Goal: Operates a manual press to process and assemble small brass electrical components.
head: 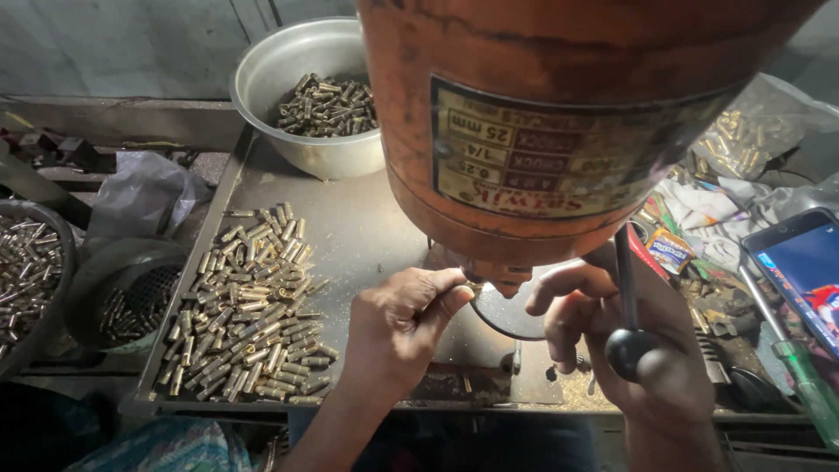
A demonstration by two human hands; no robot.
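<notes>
An orange drill-press head [559,122] fills the upper middle of the head view and hides the spindle tip. Just under it, my left hand [404,319] pinches a small brass piece [473,286] between thumb and fingers. My right hand [647,341] sits to the right with fingers curled, next to the black-knobbed feed lever [629,345]; whether it grips the lever is unclear. A heap of brass cylindrical pieces [249,306] lies on the metal tray [367,227] to the left of my left hand.
A metal bowl [271,79] with more brass pieces stands at the back. A dark basket [26,262] of pieces and a perforated container [131,297] sit at the left. A phone [800,271], a screwdriver [808,385] and crumpled bags lie at the right.
</notes>
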